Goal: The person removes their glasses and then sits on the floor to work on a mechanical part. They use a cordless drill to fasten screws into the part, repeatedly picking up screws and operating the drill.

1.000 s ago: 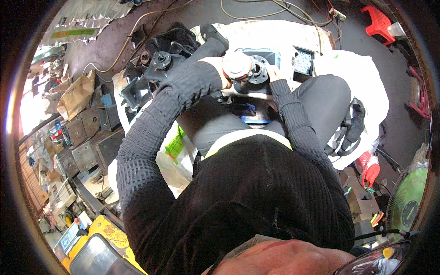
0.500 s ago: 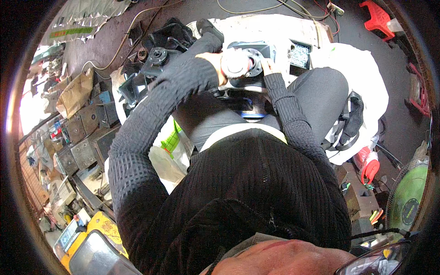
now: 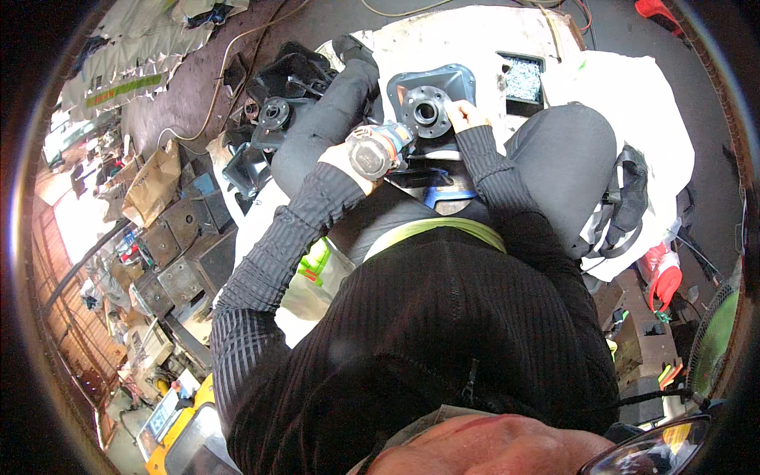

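My left hand (image 3: 342, 161) is wrapped around a handheld power tool (image 3: 372, 153) with a round grey end and orange and blue parts, held just left of the work. In front of me sits a grey metal housing (image 3: 453, 77) with a square-edged rim. On it is a round flange (image 3: 426, 112) with a central bore and holes around it. The fingers of my right hand (image 3: 467, 117) grip the flange's right edge. Between my thighs, below the housing, shows a blue-edged part (image 3: 450, 195), partly hidden.
Similar dark housings (image 3: 275, 115) are piled beyond my left leg. A black tray (image 3: 522, 79) of small shiny pieces stands right of the work. Metal blocks (image 3: 182, 281) and a paper bag (image 3: 153, 186) lie at left. A green fan (image 3: 715, 340) stands at right; a cable (image 3: 222, 87) crosses the floor.
My left hand has drawn the power tool down and left, away from the flange, whose bore now shows. My right hand remains at the flange's edge. The whole view has shifted slightly.
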### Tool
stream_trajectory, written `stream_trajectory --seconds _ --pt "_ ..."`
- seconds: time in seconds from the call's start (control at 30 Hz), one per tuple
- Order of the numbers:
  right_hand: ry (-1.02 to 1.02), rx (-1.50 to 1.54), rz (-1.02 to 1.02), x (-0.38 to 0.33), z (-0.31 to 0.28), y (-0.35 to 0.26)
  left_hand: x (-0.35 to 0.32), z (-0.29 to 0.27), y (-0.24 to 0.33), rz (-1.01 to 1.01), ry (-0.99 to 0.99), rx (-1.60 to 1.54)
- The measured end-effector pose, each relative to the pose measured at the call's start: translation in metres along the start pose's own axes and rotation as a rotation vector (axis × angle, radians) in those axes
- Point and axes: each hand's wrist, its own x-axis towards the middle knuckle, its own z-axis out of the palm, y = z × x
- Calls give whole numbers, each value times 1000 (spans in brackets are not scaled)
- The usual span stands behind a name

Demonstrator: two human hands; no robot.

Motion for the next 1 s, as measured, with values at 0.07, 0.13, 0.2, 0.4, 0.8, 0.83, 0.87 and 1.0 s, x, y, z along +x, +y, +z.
stream_trajectory --seconds 0.07,0.13,0.2,0.4,0.8,0.83,0.87,1.0 --pt "1 11 2 -2 -3 -1 1 -23 27 -154 -5 -205" --pt "-8 10 36 -2 -10 -10 10 -32 29 -168 -190 -92" --pt "-5 17 37 -5 -11 -10 13 -29 26 -120 -241 1" --pt "0 -6 -89 0 1 0 16 32 -27 -166 -144 -78" --pt "-215 936 299 -15 -37 38 -65 22 32 -65 280 -345" --pt "-256 1155 390 -35 -45 16 -71 12 45 8 228 -229" --pt "-276 1372 475 -47 -56 2 -70 11 53 41 196 -344" --pt "-242 1467 326 -60 -39 -7 -71 15 73 -83 92 -1433"
